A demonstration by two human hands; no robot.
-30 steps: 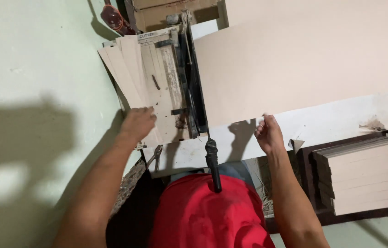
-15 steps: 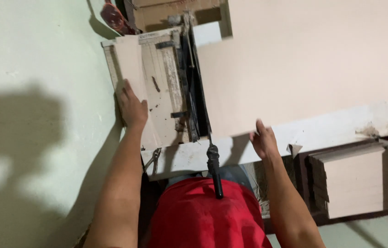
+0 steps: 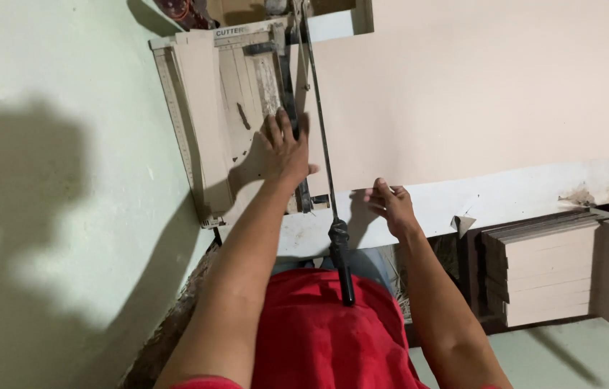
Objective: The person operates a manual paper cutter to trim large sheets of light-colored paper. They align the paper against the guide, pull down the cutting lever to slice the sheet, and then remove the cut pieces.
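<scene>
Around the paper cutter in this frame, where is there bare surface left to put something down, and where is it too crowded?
Free: the white bench strip below the large beige sheet, right of the right hand. Crowded: the cutter bed, under cut strips and the left hand, and the blade lever between both hands. Stacked boards fill the lower right.

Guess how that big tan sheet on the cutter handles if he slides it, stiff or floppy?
Probably fairly stiff: the tan sheet lies flat, unsagging, with only the right hand at its near edge. Likely light, since fingertips suffice. Its smooth face should slide easily under the left hand.
</scene>
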